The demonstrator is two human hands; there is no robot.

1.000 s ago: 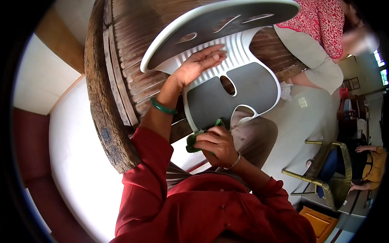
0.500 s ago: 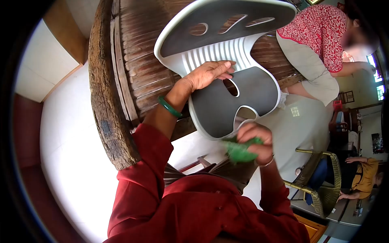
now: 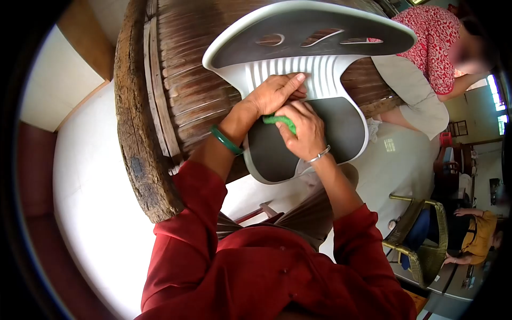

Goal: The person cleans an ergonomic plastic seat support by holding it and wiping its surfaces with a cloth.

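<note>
A grey-and-white moulded seat [image 3: 261, 149] with a slotted backrest lies on a slatted wooden bench [image 3: 197, 117]. My left hand [image 3: 277, 93], with a green bangle at its wrist, rests on the seat where the white ribbed part meets the grey pad. Its thumb is stretched out, and its fingers are partly hidden. Right beside it, my right hand [image 3: 304, 128] presses a bunched green cloth [image 3: 280, 121] onto the grey pad. The right fingers are closed round the cloth, with a silver bracelet at that wrist. Both hands cover the pad's upper hole.
A thick rough wooden beam [image 3: 133, 128] edges the bench on the left. A person in a red patterned top [image 3: 432, 42] sits beyond the seat. At the lower right, another person in a yellow top [image 3: 480, 234] is near a woven armchair [image 3: 426, 250].
My right hand has moved up and left with the green cloth, from below the seat's front edge onto the pad beside my left hand. The seat's backrest has tipped slightly.
</note>
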